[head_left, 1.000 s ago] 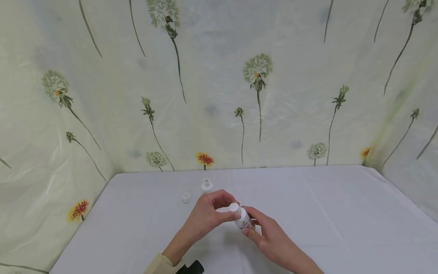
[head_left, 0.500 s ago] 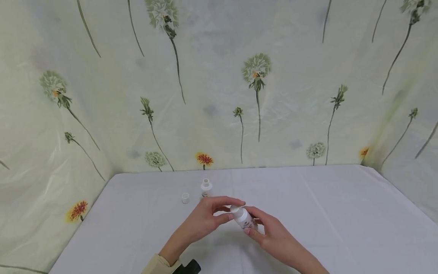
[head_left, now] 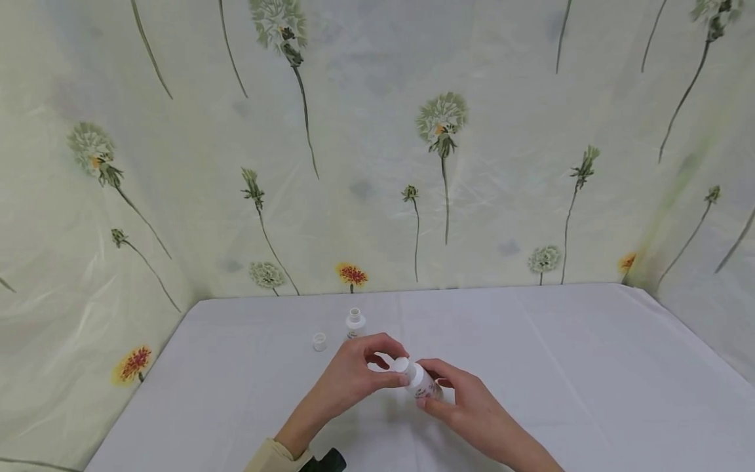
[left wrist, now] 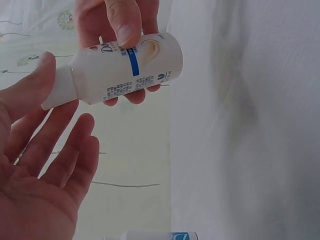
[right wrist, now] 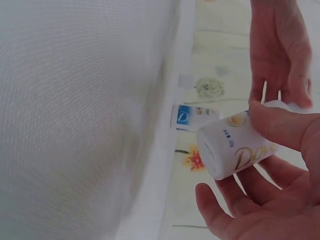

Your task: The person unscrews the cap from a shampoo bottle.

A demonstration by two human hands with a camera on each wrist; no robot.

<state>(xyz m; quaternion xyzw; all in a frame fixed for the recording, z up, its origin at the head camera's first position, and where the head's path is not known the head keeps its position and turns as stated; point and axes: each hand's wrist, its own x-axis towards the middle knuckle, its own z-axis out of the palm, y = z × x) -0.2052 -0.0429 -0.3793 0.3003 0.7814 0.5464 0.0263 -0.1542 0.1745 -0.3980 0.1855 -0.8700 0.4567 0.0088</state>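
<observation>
Small white capped bottle [head_left: 420,381], tilted, above table, printed label.

The bottle [head_left: 420,382] looks like smooth white plastic with a printed label; the tablecloth [head_left: 560,367] is matt woven cloth; the backdrop [head_left: 377,144] is glossy sheet.

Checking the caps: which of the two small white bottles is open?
The bottle standing on the table is open, its cap beside it; the held bottle is capped.

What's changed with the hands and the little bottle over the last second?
The left hand opened its fingers half a second ago and now pinches the cap again. The bottle has dipped slightly in the right hand, which still grips it. The open bottle and loose cap behind haven't moved.
</observation>
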